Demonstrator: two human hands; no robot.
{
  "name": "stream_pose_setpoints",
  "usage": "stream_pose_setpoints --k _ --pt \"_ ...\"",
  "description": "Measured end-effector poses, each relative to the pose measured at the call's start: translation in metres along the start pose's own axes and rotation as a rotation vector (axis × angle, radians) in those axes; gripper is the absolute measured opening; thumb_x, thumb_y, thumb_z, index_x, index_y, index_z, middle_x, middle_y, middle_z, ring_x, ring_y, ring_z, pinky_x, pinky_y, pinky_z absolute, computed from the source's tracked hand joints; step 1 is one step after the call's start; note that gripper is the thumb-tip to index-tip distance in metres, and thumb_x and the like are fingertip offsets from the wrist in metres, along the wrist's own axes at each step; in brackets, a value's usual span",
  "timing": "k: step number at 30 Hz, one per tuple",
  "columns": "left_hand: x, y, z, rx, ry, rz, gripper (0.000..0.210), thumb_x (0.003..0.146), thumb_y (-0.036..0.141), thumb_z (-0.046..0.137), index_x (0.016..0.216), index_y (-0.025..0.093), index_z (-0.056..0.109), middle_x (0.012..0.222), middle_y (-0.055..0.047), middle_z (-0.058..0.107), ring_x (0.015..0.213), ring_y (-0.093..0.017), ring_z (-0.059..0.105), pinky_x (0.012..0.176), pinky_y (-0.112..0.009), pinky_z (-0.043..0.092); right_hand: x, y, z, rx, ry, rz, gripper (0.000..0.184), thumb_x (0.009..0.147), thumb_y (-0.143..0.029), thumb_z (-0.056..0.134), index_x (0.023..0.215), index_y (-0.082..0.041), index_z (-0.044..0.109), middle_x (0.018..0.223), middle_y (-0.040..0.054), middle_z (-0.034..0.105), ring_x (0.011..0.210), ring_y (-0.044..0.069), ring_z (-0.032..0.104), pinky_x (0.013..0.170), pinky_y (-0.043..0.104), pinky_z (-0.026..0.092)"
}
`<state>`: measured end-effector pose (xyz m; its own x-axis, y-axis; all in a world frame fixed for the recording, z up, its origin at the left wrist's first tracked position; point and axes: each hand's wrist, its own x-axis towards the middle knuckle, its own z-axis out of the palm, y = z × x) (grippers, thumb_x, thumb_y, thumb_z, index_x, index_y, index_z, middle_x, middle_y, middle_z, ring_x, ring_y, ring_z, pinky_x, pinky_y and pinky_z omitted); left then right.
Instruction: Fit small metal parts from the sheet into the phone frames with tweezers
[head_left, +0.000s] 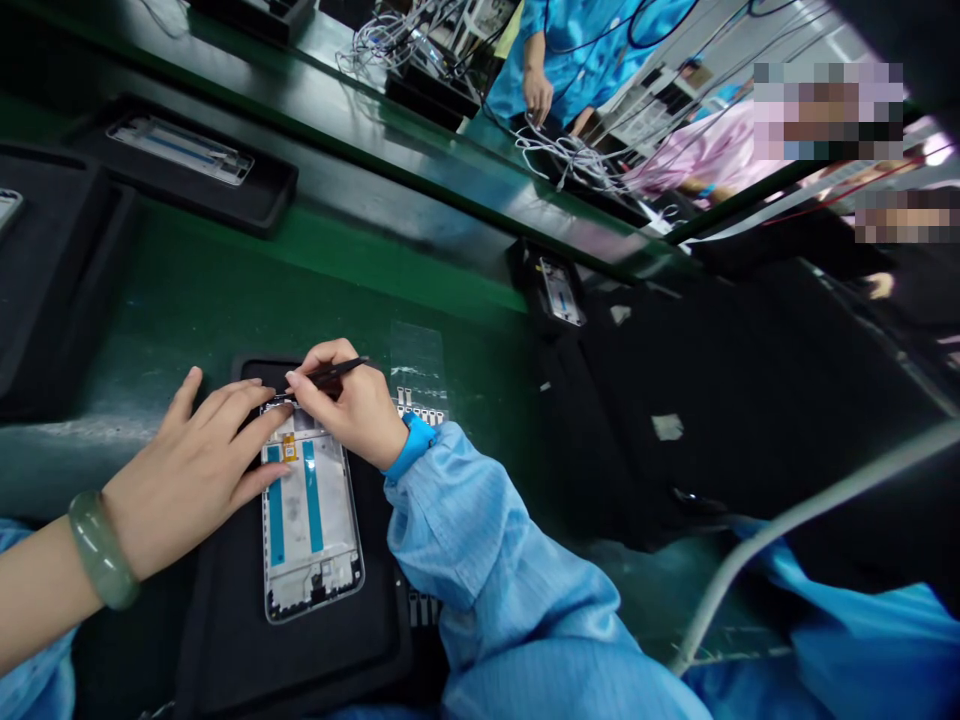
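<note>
A silver phone frame (294, 520) with two blue adhesive strips (312, 497) and a small orange flex piece (289, 448) lies in a black foam tray (225, 620). My left hand (202, 450) rests over its upper left side, fingers spread, the fingertips touching the top edge and the left side. With my right hand (349, 405) I grip black tweezers (334, 371). The tips point down to the frame's top edge, where my fingers hide them. Beside my right wrist lies a clear plastic sheet (417, 365) with a row of small metal parts (421, 413).
Another phone frame (184, 148) sits in a black tray (262, 205) at the back left. Black foam trays (45, 260) are stacked at far left. On the right is a large black stack (720, 380), near a third frame (559, 290). Co-workers handle white cables (570, 160) beyond the metal ledge.
</note>
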<state>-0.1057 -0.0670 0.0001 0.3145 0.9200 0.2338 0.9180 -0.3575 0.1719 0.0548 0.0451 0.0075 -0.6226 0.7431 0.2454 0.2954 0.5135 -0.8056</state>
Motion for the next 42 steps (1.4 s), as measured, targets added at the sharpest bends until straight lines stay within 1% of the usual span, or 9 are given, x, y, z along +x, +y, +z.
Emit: stream_pose_setpoints --k 4,9,15,18,25,31,33,37,42 --pt "-0.0007 -0.0013 0.0000 0.007 -0.009 0.007 0.053 0.094 0.051 0.036 0.128 0.014 0.053 0.125 -0.018 0.057 0.119 -0.036 0.051 0.105 -0.068 0.028 0.0007 0.0009 0.0004 -0.023 -0.008 -0.061 0.013 0.090 -0.034 0.054 0.088 -0.021 0.054 0.088 -0.0004 0.062 0.076 0.012 0.063 0.071 0.024 0.050" --pt "-0.0003 -0.0009 -0.0004 0.012 -0.011 0.006 0.053 0.095 0.050 0.035 0.130 0.014 0.052 0.125 -0.017 0.056 0.119 -0.036 0.051 0.104 -0.068 0.029 0.0028 0.0002 -0.0015 0.017 0.003 -0.036 0.014 0.089 -0.034 0.055 0.087 -0.020 0.052 0.084 -0.0013 0.060 0.070 0.010 0.062 0.067 0.023 0.050" --pt "0.0006 -0.0010 -0.0024 0.020 0.002 -0.007 0.050 0.095 0.048 0.035 0.126 0.014 0.055 0.122 -0.017 0.057 0.115 -0.035 0.053 0.103 -0.067 0.031 0.0073 -0.0025 0.0024 0.011 -0.044 -0.011 0.014 0.089 -0.032 0.055 0.095 -0.021 0.052 0.091 0.0010 0.063 0.077 0.013 0.065 0.072 0.025 0.053" --pt "0.0008 -0.0016 -0.0048 0.020 -0.022 -0.011 0.050 0.094 0.048 0.038 0.127 0.015 0.054 0.122 -0.017 0.057 0.115 -0.035 0.053 0.104 -0.067 0.030 0.0078 -0.0020 0.0039 0.014 -0.029 -0.013 0.014 0.090 -0.032 0.054 0.096 -0.021 0.051 0.091 0.0014 0.063 0.078 0.013 0.066 0.072 0.026 0.054" --pt "0.0005 -0.0011 -0.0056 0.050 -0.013 -0.005 0.047 0.094 0.045 0.039 0.125 0.014 0.056 0.121 -0.017 0.058 0.115 -0.036 0.054 0.105 -0.066 0.029 0.0069 -0.0002 0.0008 -0.015 0.002 0.003 0.013 0.090 -0.033 0.052 0.092 -0.021 0.051 0.087 0.0003 0.063 0.074 0.012 0.066 0.070 0.025 0.053" --pt "0.0007 -0.0010 -0.0048 0.051 -0.010 0.005 0.048 0.093 0.045 0.041 0.127 0.013 0.055 0.122 -0.018 0.058 0.115 -0.036 0.053 0.106 -0.067 0.028 0.0072 -0.0008 0.0006 -0.108 -0.039 -0.134 0.013 0.091 -0.031 0.048 0.094 -0.020 0.053 0.091 0.0017 0.064 0.081 0.013 0.066 0.073 0.025 0.052" --pt "0.0012 -0.0007 -0.0049 0.046 -0.015 -0.005 0.048 0.093 0.045 0.041 0.127 0.014 0.055 0.121 -0.018 0.059 0.114 -0.036 0.054 0.105 -0.067 0.028 0.0077 -0.0011 -0.0002 -0.078 -0.022 -0.114 0.013 0.091 -0.032 0.049 0.092 -0.020 0.054 0.089 0.0013 0.064 0.079 0.013 0.066 0.073 0.025 0.052" --pt "0.0019 -0.0001 -0.0045 0.035 -0.013 -0.018 0.046 0.093 0.044 0.042 0.126 0.016 0.056 0.120 -0.017 0.059 0.114 -0.036 0.055 0.105 -0.067 0.030 0.0090 -0.0008 0.0005 -0.017 0.002 0.006 0.015 0.089 -0.036 0.054 0.091 -0.020 0.054 0.083 -0.0011 0.064 0.070 0.011 0.065 0.070 0.024 0.053" --pt "0.0013 -0.0005 -0.0039 0.023 -0.016 -0.028 0.044 0.093 0.043 0.042 0.125 0.017 0.056 0.120 -0.016 0.059 0.115 -0.035 0.054 0.104 -0.067 0.030 0.0096 0.0029 0.0055 0.142 0.028 0.037 0.022 0.088 -0.041 0.057 0.095 -0.021 0.052 0.083 -0.0019 0.063 0.073 0.011 0.068 0.071 0.025 0.056"
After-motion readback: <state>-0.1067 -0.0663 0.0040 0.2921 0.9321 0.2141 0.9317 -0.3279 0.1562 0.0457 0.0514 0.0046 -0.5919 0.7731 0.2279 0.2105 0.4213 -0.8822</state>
